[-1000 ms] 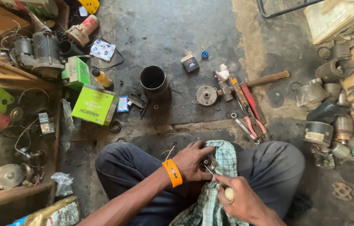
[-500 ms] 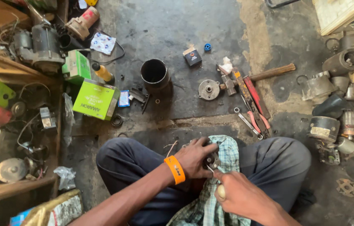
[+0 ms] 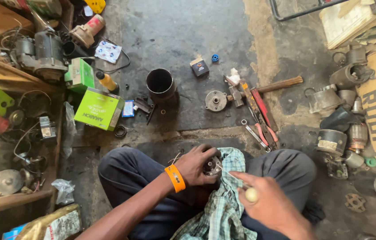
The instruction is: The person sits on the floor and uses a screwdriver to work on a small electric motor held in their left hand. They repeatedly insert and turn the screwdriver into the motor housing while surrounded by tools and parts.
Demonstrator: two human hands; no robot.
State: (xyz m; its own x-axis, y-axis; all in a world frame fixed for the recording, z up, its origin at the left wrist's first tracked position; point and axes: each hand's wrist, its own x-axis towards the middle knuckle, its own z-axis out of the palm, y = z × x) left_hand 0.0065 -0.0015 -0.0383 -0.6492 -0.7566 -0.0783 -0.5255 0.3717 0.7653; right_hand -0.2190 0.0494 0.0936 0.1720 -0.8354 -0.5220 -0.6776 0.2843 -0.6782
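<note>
Head view, lower centre: my left hand [image 3: 197, 165] fingers clamped around a small motor part [image 3: 212, 166] over the checked cloth [image 3: 223, 200] in my lap. Right hand [image 3: 270, 206] closed on a screwdriver [image 3: 241, 184], tip at the part. Cylindrical housing [image 3: 161, 84] and round end cover [image 3: 216, 101] already lie apart on the floor; the part is still being worked.

Dark concrete floor [image 3: 188, 40] — metal cylinder [image 3: 160, 84], hammer [image 3: 263, 87], green box [image 3: 98, 109]

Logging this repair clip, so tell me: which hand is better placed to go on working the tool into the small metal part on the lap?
Probably the right hand: it grips the pale-handled tool, whose tip points at the metal part. The left hand is wrapped around that part, steadying it over the checked cloth.
</note>
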